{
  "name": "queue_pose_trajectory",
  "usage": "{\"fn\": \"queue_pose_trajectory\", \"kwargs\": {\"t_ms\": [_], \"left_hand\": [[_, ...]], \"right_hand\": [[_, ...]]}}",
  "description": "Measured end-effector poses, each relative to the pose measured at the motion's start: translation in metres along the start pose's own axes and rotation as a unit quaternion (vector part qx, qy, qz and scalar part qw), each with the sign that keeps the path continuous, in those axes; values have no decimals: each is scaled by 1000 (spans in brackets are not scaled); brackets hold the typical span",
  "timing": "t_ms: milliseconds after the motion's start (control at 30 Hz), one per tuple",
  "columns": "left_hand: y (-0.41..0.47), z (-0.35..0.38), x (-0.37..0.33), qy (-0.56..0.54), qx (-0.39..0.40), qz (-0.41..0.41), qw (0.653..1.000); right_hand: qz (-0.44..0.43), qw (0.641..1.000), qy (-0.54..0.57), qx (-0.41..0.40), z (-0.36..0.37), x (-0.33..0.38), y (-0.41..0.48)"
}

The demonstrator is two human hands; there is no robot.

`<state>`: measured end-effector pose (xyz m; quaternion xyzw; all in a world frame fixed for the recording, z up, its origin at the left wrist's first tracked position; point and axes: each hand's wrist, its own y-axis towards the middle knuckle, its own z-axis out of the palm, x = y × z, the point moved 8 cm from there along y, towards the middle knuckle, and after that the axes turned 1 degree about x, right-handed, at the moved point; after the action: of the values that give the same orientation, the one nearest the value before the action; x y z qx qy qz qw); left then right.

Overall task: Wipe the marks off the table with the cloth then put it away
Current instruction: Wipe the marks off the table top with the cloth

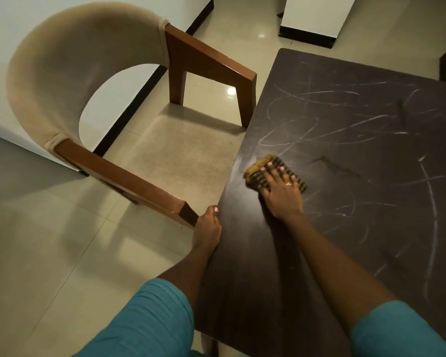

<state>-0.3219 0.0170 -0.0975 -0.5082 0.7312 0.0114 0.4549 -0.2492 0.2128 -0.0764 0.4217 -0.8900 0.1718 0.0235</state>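
Observation:
A dark brown table [358, 253] fills the right half of the head view, its top scribbled with white chalk-like marks [327, 117]. A folded yellow-and-black checked cloth [259, 167] lies near the table's left edge. My right hand [282, 194] presses flat on the cloth, fingers spread over it. My left hand [207, 228] grips the table's left edge, thumb on top. The strip of table around my right forearm shows no marks.
A wooden armchair [129, 140] with beige upholstery stands against the table's left edge, its near armrest close to my left hand. Shiny cream floor tiles lie to the left. White walls with black skirting [307, 38] stand at the back.

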Motion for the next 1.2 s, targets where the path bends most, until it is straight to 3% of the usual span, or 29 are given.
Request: {"fn": "queue_pose_trajectory", "kwargs": {"t_ms": [167, 300, 367, 567, 767, 1033, 1200], "left_hand": [[3, 0, 0, 19, -9, 9, 1000], [4, -2, -2, 39, -14, 7, 999], [4, -2, -2, 46, -17, 6, 999], [6, 1, 2, 75, -20, 0, 997], [7, 0, -1, 114, -29, -7, 993], [4, 1, -7, 141, -49, 8, 989], [3, 1, -7, 144, -51, 12, 988]], "right_hand": [[96, 995, 36, -21, -22, -45, 38], [131, 989, 58, -32, -24, -35, 54], [105, 992, 58, -35, -21, -13, 55], [-80, 997, 11, -3, 12, 78, 26], [-153, 987, -36, 23, 13, 73, 31], [-95, 995, -17, 33, -13, 35, 90], [33, 999, 27, -5, -39, -35, 113]]}}
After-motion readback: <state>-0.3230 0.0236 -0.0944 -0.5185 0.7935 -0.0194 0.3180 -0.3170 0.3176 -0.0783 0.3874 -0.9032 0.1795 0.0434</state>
